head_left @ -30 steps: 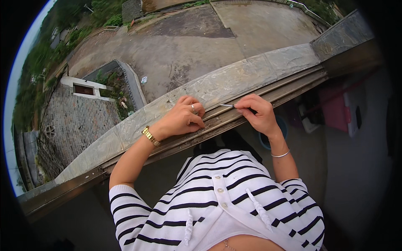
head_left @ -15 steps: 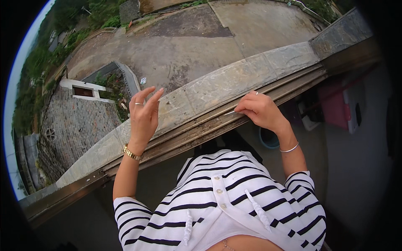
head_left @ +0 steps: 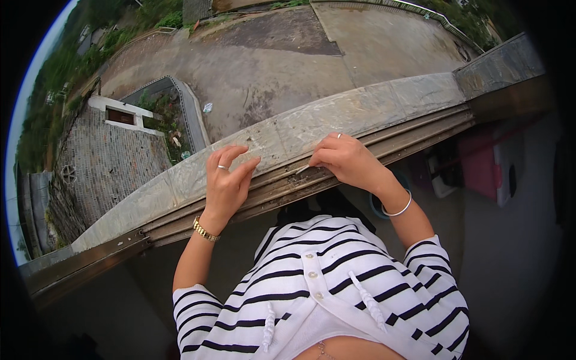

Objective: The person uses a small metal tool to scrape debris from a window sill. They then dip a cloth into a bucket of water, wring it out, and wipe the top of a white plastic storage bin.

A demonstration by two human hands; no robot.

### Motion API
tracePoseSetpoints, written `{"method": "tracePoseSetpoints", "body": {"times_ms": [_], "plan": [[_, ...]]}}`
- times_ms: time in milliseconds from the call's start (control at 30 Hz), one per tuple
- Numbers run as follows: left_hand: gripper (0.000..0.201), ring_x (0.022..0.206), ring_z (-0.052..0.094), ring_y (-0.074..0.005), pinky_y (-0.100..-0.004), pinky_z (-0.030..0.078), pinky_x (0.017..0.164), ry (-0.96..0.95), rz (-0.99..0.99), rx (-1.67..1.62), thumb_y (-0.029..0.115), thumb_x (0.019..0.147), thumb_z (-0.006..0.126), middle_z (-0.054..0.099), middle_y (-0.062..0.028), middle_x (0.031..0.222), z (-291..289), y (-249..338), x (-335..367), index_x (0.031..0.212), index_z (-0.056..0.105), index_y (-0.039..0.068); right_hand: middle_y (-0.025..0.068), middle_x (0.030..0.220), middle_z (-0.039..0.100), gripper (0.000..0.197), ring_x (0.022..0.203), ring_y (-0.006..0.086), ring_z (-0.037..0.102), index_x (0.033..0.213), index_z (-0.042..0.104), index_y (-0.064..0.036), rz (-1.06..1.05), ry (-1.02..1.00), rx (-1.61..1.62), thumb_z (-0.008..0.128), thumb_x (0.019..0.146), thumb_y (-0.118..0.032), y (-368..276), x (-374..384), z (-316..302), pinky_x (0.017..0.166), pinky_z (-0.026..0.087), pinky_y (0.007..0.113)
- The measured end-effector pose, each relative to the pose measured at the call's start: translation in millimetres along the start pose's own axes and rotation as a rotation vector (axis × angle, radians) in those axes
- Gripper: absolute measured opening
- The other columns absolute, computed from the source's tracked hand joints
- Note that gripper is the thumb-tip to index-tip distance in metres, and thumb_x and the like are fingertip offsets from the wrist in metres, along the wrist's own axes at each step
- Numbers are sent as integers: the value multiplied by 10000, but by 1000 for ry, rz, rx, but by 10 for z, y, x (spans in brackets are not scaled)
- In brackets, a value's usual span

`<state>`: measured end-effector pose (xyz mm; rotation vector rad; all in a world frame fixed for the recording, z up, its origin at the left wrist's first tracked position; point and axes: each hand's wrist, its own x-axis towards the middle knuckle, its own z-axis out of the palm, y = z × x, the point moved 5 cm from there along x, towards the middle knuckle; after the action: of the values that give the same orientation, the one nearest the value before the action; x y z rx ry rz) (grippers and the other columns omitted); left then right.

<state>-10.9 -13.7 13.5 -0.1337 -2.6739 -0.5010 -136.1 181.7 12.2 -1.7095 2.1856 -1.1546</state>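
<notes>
My right hand [head_left: 345, 161] pinches a short, thin white stick [head_left: 302, 169], which looks like a cotton swab. Its outer end points down at the metal window track [head_left: 288, 186]; I cannot tell whether it touches. Dark dirt lies in the grooves of this brown sliding track. Just left of the stick hovers my left hand [head_left: 228, 180], over the track and the edge of the stone sill [head_left: 354, 107]. Its fingers are curved and apart, with a gap between thumb and forefinger and nothing held.
Beyond the sill, far below, lie a concrete yard [head_left: 270, 72] and a tiled roof [head_left: 111, 174]. At the right, inside, stand a pink bin [head_left: 478, 165] and a round blue tub [head_left: 378, 207], partly hidden by my right arm. A stone side wall [head_left: 501, 63] ends the sill.
My right hand has moved left along the track with the white stick. My left hand has come right and lower, nearer to it. The view has shifted slightly.
</notes>
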Motion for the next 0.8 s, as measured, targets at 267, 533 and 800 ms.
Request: {"method": "tracePoseSetpoints", "body": {"times_ms": [267,533,800], "plan": [[195,1044,536,-289,-434,410,897,-13,15,-96,60,707,731,582,-46,1036,66,148,-111,888,704,125,34,752,615,58,764,250,586,762,646,-89,-65,-48,-26,675,744,-43,0,-34,69,706,452,344],[188,1062,533,-292,-439,409,907,-6,-12,-103,57,705,734,583,-47,1045,107,146,-181,879,700,120,22,803,643,73,812,229,593,796,652,-87,-7,-197,32,658,761,-24,179,1,13,756,452,327],[191,1088,526,-288,-440,408,918,-9,-44,-110,56,699,735,585,-37,1042,109,97,-205,873,706,127,37,802,626,86,775,256,588,788,655,-99,-10,-185,98,657,736,-30,160,22,7,721,469,362]]}}
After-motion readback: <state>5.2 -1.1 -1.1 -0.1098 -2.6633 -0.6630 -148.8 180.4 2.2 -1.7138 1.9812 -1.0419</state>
